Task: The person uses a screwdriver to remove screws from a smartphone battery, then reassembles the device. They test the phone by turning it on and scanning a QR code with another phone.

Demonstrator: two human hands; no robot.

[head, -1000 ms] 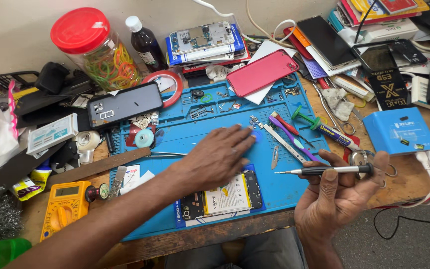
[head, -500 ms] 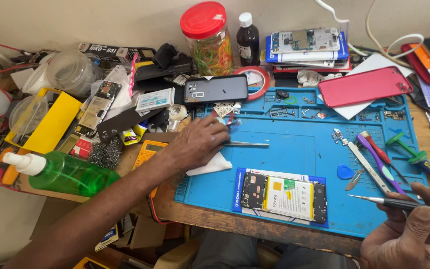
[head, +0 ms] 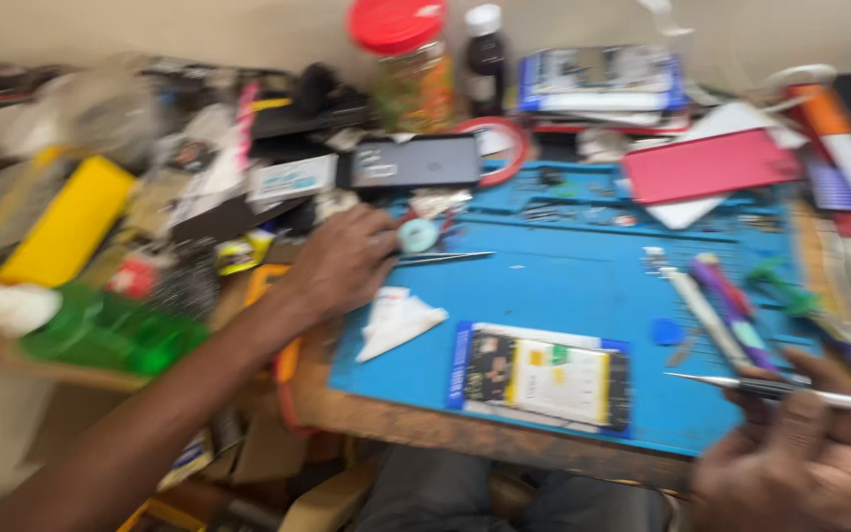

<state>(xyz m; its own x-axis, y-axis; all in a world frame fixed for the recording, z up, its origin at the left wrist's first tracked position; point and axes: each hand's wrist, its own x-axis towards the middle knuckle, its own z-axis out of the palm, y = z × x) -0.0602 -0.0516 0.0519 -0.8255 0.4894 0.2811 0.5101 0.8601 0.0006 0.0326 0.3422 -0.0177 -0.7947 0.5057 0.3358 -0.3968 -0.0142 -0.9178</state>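
A thin metal pair of tweezers (head: 442, 258) lies flat on the blue rubber work mat (head: 573, 286), its point aimed right, near the mat's upper left corner. The left hand (head: 342, 264) rests over its handle end, fingers curled down by a small pale round tape roll (head: 417, 235); motion blur hides whether the fingers actually pinch the tweezers or only lie on them, so the grasp cannot be told. Just below the hand a crumpled white paper scrap (head: 398, 320) sits on the mat's left edge.

At the lower right, the right hand (head: 805, 463) is clenched around a slim silver-tipped screwdriver (head: 780, 387), held nearly level with its point toward the left, above the mat's lower right corner.

Between the two hands an opened phone with exposed battery and circuit board (head: 542, 374) lies flat at the mat's near edge. Several pens and drivers (head: 726, 305) lie in a row right of it. A dark phone (head: 414, 162) lies just beyond the mat's far left corner, a red flat phone cover (head: 706, 165) at the far right, and a red-lidded clear jar (head: 408, 59) stands behind. A green plastic bottle (head: 100, 330) lies on its side at the left.
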